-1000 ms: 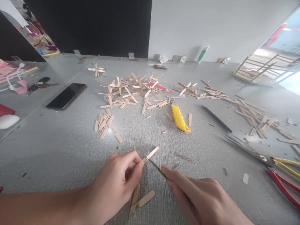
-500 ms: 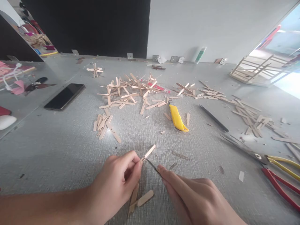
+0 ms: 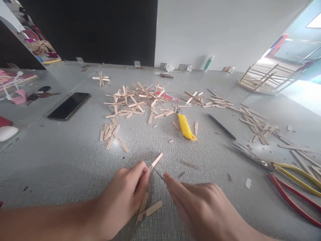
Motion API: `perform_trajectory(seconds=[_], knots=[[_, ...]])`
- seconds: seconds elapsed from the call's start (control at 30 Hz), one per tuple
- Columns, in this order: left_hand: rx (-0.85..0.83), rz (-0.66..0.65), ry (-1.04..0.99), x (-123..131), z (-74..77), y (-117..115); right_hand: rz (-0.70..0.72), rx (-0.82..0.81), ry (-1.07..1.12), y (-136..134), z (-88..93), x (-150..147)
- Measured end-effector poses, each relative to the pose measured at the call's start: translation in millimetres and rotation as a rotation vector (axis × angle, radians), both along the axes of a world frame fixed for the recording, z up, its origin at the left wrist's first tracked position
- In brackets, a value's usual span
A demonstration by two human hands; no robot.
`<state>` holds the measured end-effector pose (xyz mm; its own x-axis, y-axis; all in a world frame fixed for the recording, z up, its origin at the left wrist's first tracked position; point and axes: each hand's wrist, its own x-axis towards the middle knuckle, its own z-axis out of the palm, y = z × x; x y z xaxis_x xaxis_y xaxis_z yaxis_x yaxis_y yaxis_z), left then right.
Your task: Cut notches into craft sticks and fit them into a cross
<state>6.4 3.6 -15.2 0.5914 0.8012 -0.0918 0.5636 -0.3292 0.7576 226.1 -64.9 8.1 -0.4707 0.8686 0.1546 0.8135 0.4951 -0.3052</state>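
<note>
My left hand pinches a small wooden craft stick between thumb and forefinger, its rounded end pointing up and to the right. A notch shows in the stick close to my fingertips. My right hand is closed around a thin dark blade, whose tip touches the stick at that notch; its handle is hidden in my palm. Below, between the hands, cut stick pieces lie on the grey table.
Ahead lie a yellow box cutter, a heap of crossed sticks and a small pile of cut sticks. A phone rests at left. Tin snips with red and yellow handles and loose sticks occupy the right side.
The view has turned slightly to the right. Both hands keep their grips, and the blade tip stays against the stick at the notch.
</note>
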Motion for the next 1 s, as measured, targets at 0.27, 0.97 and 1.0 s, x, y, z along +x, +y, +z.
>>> perform_trajectory(seconds=[0.27, 0.97, 1.0], knots=[[0.067, -0.038, -0.070, 1.0, 0.6, 3.3, -0.045, -0.160, -0.017, 41.5, 56.6, 7.0], [0.591, -0.243, 0.039, -2.2, 1.4, 8.8, -0.135, -0.036, 0.383, -19.1, -23.2, 12.4], [0.593, -0.237, 0.025, -1.5, 1.6, 8.9, -0.128, -0.045, 0.370, -19.3, -23.5, 12.9]])
